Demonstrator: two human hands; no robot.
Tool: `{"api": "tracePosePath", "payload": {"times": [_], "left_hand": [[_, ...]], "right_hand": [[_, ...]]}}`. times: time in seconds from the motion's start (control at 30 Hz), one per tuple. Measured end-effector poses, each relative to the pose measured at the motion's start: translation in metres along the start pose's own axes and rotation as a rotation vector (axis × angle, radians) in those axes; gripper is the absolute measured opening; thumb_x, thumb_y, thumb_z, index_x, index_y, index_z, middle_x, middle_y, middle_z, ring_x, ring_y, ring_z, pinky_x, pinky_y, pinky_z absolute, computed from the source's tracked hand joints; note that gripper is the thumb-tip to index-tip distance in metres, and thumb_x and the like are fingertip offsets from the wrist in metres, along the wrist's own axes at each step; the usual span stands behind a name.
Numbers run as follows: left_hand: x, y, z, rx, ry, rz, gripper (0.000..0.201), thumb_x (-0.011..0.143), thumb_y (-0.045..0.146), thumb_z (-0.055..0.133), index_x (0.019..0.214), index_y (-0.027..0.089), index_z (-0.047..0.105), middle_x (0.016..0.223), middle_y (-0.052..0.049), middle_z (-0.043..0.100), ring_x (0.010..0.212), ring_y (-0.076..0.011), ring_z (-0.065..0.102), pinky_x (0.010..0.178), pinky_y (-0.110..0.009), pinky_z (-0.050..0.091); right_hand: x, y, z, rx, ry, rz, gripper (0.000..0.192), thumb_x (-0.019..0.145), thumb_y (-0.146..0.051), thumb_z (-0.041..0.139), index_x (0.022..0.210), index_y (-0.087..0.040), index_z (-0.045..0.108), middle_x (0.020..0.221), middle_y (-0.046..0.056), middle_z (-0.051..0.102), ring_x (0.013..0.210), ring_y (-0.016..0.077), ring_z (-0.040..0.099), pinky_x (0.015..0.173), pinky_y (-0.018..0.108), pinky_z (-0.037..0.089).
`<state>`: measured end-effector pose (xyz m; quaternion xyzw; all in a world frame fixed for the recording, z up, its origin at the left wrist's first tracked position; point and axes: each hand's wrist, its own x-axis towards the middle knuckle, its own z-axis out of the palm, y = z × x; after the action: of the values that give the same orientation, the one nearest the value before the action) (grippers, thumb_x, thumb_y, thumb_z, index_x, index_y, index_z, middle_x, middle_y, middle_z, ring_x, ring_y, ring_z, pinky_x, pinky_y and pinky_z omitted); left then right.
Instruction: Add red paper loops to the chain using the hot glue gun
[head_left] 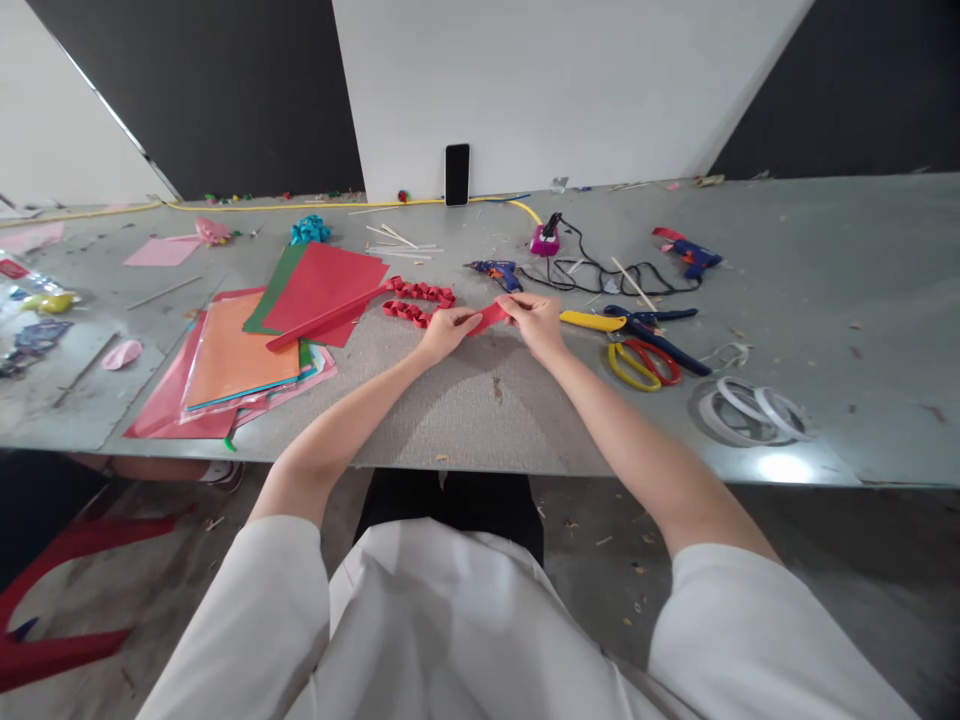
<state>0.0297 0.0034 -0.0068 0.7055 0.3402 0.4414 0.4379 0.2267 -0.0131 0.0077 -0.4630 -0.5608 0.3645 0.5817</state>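
1. I see my left hand [444, 332] and right hand [534, 320] meeting over the middle of the table [480, 420], each pinching one end of a short red paper strip [490, 317]. The fingers of both hands are closed on it, so the strip is stretched between them, just above the table top.

2. The strip hangs just right of the red paper chain [416, 300], which lies flat on the table, one end almost touching my left hand. I judge it is kept that close so a new link can be joined without reaching.

3. Left of the chain lies a fan of coloured paper sheets [247, 365], red, orange and green, with a long red strip [322, 320] resting across them and pointing toward the chain.

4. Right of the chain, beyond my right hand, sit a yellow-handled cutter [592, 321], scissors with red and yellow handles [645, 362] and rolls of white tape [750, 410], all within the right hand's reach.

5. Behind the chain are two glue guns [495, 272] [690, 255] with black cords [600, 272] tangled between them, and a phone [457, 174] propped upright against the white wall panel.
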Motion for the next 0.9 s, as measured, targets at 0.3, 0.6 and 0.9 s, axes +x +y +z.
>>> {"api": "tracePosePath", "payload": {"times": [0.3, 0.6, 0.9], "left_hand": [[0.004, -0.005, -0.004, 0.120, -0.010, 0.035, 0.032, 0.099, 0.037, 0.060, 0.084, 0.014, 0.076, 0.072, -0.007, 0.076, 0.066, -0.0158, 0.070, 0.067, -0.024, 0.053], [0.004, -0.006, -0.013, 0.065, 0.042, -0.017, 0.036, 0.096, 0.048, 0.064, 0.083, 0.016, 0.076, 0.083, -0.009, 0.079, 0.078, -0.0177, 0.073, 0.076, -0.027, 0.058], [-0.001, 0.007, 0.003, 0.011, 0.107, -0.059, 0.032, 0.093, 0.039, 0.067, 0.074, 0.015, 0.077, 0.073, -0.006, 0.075, 0.068, -0.0144, 0.066, 0.070, -0.024, 0.052]], "right_hand": [[0.009, -0.003, -0.012, -0.162, 0.003, -0.122, 0.051, 0.079, -0.071, 0.076, 0.083, -0.020, 0.081, 0.059, 0.001, 0.065, 0.055, 0.0152, 0.055, 0.057, 0.029, 0.044], [0.019, 0.004, -0.029, -0.008, 0.138, -0.094, 0.050, 0.075, -0.070, 0.081, 0.083, -0.021, 0.079, 0.058, -0.001, 0.060, 0.052, 0.0127, 0.053, 0.054, 0.028, 0.043], [0.004, -0.012, -0.014, -0.049, 0.049, -0.036, 0.056, 0.074, -0.077, 0.076, 0.083, -0.022, 0.073, 0.061, 0.000, 0.062, 0.055, 0.0140, 0.053, 0.054, 0.029, 0.040]]}}
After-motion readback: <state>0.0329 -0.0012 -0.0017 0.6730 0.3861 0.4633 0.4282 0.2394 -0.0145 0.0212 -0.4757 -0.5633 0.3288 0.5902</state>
